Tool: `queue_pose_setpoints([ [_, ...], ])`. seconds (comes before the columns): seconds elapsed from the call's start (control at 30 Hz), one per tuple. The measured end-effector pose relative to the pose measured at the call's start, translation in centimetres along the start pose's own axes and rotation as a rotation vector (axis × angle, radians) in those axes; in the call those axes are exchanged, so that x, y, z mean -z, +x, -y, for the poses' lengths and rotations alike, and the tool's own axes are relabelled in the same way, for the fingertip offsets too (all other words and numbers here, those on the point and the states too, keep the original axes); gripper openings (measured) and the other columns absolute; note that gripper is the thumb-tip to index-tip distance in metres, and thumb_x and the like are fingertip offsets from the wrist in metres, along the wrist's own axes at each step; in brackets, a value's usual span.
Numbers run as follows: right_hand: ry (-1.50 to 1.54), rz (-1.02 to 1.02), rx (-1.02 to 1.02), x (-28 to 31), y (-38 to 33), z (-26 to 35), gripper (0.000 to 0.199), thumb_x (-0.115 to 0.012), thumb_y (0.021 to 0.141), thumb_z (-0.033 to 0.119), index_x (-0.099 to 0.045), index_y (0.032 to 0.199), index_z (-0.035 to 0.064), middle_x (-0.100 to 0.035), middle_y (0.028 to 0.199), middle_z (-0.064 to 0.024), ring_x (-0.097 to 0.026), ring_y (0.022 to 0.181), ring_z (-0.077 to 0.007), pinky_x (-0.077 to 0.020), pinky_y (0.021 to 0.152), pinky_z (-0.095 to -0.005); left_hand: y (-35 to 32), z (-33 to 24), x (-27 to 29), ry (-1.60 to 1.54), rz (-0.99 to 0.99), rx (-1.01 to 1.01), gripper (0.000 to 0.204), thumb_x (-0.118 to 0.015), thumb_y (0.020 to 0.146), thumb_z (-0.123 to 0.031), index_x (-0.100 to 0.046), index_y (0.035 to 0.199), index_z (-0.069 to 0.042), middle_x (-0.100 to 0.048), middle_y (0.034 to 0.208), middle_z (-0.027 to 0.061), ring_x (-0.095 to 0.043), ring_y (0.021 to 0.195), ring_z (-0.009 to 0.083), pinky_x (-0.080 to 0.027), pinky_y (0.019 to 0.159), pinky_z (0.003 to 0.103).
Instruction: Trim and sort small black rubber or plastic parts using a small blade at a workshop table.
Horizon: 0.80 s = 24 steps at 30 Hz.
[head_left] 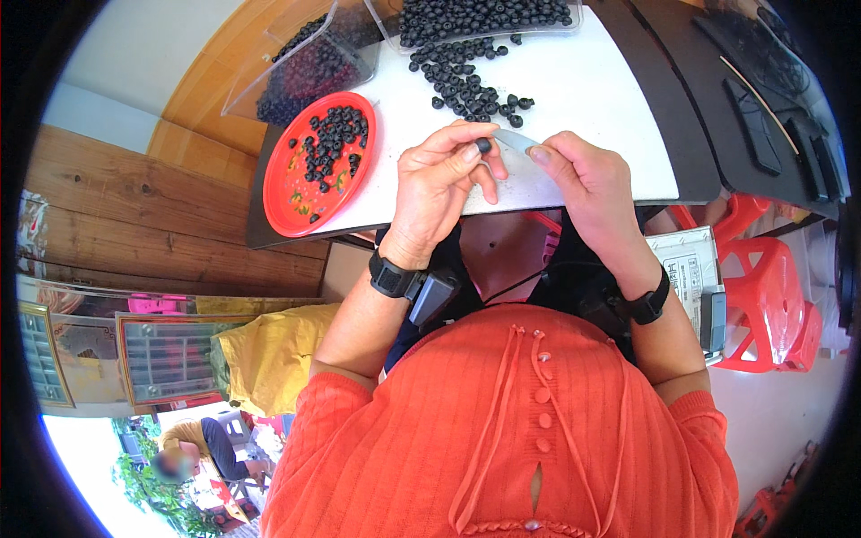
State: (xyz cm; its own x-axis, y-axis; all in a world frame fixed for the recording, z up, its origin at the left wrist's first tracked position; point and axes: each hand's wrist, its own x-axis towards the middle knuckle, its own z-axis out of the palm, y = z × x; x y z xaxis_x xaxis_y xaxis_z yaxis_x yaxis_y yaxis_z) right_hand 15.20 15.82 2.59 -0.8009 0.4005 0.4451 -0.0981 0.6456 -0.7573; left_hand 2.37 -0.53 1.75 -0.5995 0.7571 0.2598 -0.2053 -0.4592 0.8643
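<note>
My left hand (437,184) pinches one small black bead-like piece (483,144) between thumb and fingertips, above the near part of a white tabletop (610,108). My right hand (592,184) is closed on a thin, pale, blade-like strip (514,140). The strip's far end comes close to the black piece; I cannot tell whether they touch. Just beyond my hands lies a loose heap of the same round black pieces (462,85). Several more sit in a round red tray (285,184) left of my left hand.
At the far edge a clear box (574,22) holds many black pieces, and another clear bin (240,97) stands behind the red tray. Red plastic stools (758,296) are at the right. A phone-like dark object (753,125) lies on the dark surface. A person sits far left.
</note>
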Motion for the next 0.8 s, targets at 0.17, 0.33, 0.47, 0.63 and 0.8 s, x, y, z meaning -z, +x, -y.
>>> queue_pose_setpoints([
  [0.17, -0.047, 0.006, 0.032, -0.08, 0.11, 0.09, 0.025, -0.061, 0.096, 0.029, -0.064, 0.085, 0.0074, -0.063, 0.067, -0.0127, -0.062, 0.059, -0.0307, -0.0457, 0.055, -0.0396, 0.04, -0.05, -0.04, 0.018, -0.005, -0.001, 0.03, -0.058, 0.096, -0.006, -0.061, 0.124, 0.006, -0.066, 0.1, 0.0202, -0.066, 0.082, 0.0293, -0.056, 0.059, 0.032],
  [0.33, -0.089, 0.008, 0.048, -0.03, 0.11, 0.22, 0.024, -0.061, 0.095, 0.029, -0.063, 0.084, 0.0076, -0.063, 0.068, -0.0123, -0.063, 0.06, -0.0309, -0.0459, 0.055, -0.0401, 0.1, -0.04, -0.23, 0.041, -0.011, 0.009, 0.03, -0.057, 0.097, -0.005, -0.061, 0.123, 0.007, -0.066, 0.097, 0.0215, -0.066, 0.08, 0.028, -0.056, 0.06, 0.032],
  [0.47, -0.127, -0.002, 0.088, -0.29, 0.11, 0.04, 0.023, -0.06, 0.095, 0.028, -0.062, 0.085, 0.0075, -0.064, 0.071, -0.0119, -0.063, 0.061, -0.0312, -0.0458, 0.055, -0.0409, 0.12, 0.04, -0.12, 0.038, -0.01, 0.005, 0.029, -0.057, 0.097, -0.005, -0.061, 0.123, 0.008, -0.066, 0.097, 0.0216, -0.066, 0.08, 0.0272, -0.056, 0.061, 0.032],
  [0.63, -0.181, 0.007, 0.167, -0.24, 0.17, 0.26, 0.022, -0.06, 0.095, 0.026, -0.062, 0.085, 0.0077, -0.063, 0.074, -0.011, -0.063, 0.062, -0.0311, -0.0456, 0.055, -0.0414, 0.11, 0.03, -0.04, -0.006, 0.0, -0.001, 0.025, -0.056, 0.096, -0.003, -0.063, 0.118, 0.008, -0.065, 0.096, 0.02, -0.066, 0.079, 0.0265, -0.056, 0.061, 0.032],
  [0.8, -0.196, 0.054, 0.182, -0.21, 0.11, 0.49, 0.021, -0.061, 0.095, 0.026, -0.061, 0.085, 0.0072, -0.063, 0.075, -0.0109, -0.064, 0.063, -0.0312, -0.0457, 0.055, -0.0418, -0.23, -0.16, -0.38, -0.004, -0.017, 0.02, 0.024, -0.057, 0.095, -0.002, -0.063, 0.116, 0.008, -0.066, 0.097, 0.0176, -0.066, 0.079, 0.0261, -0.056, 0.06, 0.032],
])
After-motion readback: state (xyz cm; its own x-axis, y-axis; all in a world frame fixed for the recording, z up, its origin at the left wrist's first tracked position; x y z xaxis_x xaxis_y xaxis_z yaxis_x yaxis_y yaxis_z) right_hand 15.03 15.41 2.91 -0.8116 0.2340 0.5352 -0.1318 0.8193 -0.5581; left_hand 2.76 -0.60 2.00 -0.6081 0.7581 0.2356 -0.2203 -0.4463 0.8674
